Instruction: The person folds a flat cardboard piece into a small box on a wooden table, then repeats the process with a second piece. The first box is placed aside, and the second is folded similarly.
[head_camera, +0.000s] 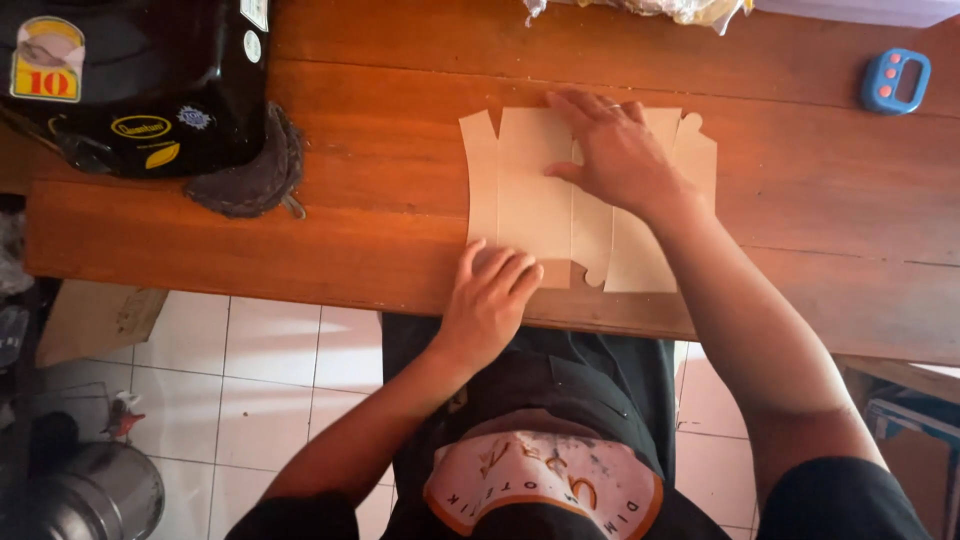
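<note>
A flat, unfolded tan cardboard box blank (535, 195) lies on the wooden table (380, 190), reaching to the table's near edge. My right hand (612, 150) rests palm down on its upper middle, fingers spread toward the far side. My left hand (490, 300) presses on the blank's near left corner at the table edge, fingers curled over it. Neither hand lifts the blank.
A black helmet with stickers (130, 80) sits at the table's far left on a dark round pad (250, 170). A small blue device (895, 80) lies at far right. Crumpled plastic (650, 10) is at the back. Tiled floor, a metal pot (95, 495) and cardboard (95, 320) lie below left.
</note>
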